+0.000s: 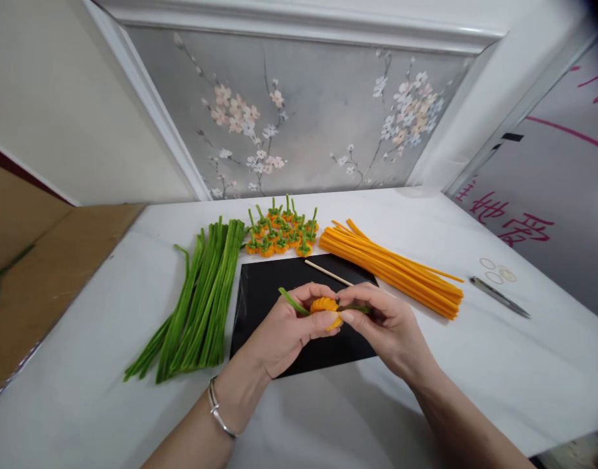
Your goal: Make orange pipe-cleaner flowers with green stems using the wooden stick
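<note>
Between my two hands is a small orange pumpkin [324, 305] of coiled pipe cleaner, above a black mat [260, 306]. My left hand [292, 326] grips it between thumb and fingers. A green pipe cleaner [293, 301] sticks out from its left side, and a darker green end shows at the right, under my right fingers. My right hand [384, 322] is closed in a pinch at the pumpkin's right side, on that green end. The fingertips partly hide where the green pipe cleaner meets the orange coil.
Green pipe cleaners [206, 299] lie left of the mat, orange ones [397, 270] to the right. Several finished small pumpkins [282, 231] stand behind. A thin wooden stick [328, 271] rests on the mat. Tweezers [499, 296] and clear rings [497, 270] lie far right; a cardboard box [45, 260] is left.
</note>
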Available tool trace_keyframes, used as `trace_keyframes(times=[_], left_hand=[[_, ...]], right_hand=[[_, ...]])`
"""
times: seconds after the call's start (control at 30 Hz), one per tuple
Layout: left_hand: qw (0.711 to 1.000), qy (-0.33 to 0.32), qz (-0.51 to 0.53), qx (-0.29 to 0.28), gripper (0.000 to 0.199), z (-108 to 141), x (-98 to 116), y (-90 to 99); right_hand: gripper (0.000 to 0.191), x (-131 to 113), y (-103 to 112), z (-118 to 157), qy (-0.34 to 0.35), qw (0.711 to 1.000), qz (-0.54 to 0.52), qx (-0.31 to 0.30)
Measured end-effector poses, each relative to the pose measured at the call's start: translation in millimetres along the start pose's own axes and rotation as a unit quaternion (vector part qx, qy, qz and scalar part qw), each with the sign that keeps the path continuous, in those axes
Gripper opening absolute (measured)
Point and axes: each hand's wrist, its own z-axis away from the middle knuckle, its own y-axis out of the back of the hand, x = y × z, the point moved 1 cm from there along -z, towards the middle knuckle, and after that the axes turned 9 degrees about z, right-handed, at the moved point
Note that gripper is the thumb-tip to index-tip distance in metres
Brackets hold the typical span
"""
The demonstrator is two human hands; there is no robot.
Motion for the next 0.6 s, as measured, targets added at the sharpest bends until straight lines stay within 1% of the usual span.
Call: trace_keyframes(times=[0.1, 0.17, 0.27, 0.33, 0.37, 0.47, 0.5, 0.6], left_hand=[[1.0, 0.006, 0.008, 0.001, 0.027, -0.3, 0.3, 0.4], [1.0, 0.01, -0.007, 0.004, 0.028, -0.1, 1.9, -0.7], [1.0, 0.012, -0.021, 0.011, 0.025, 0.3, 4.3, -1.6], [1.0, 0.015, -0.013, 0.006, 0.023, 0.5, 4.6, -0.9], [1.0, 0.016, -0.009, 0.002, 0.023, 0.6, 4.3, -0.2], [1.0, 0.02, -0.017, -0.005, 0.026, 1.4, 3.0, 2.3], [0.999, 0.024, -0.025, -0.009, 0.028, 1.9, 2.9, 2.9], [0.998, 0.041, -0.049, -0.023, 0.032, 2.9, 4.1, 4.3]], right_hand=[[0.013, -0.3, 0.2, -0.4, 0.016, 1.0, 0.02, -0.001], [0.011, -1.3, -0.2, -1.0, 0.038, 0.998, 0.045, 0.002], [0.013, -2.5, 1.0, -1.6, 0.073, 0.994, 0.08, 0.01], [0.011, -2.3, 3.5, -1.5, 0.086, 0.992, 0.09, -0.006], [0.012, -1.8, 5.0, -1.4, 0.087, 0.992, 0.093, -0.019], [0.028, 1.0, 9.2, -0.9, 0.079, 0.99, 0.106, -0.05], [0.028, 2.1, 9.9, -0.8, 0.078, 0.99, 0.108, -0.053], [0.02, 4.6, 10.3, -1.1, 0.083, 0.99, 0.1, -0.047]])
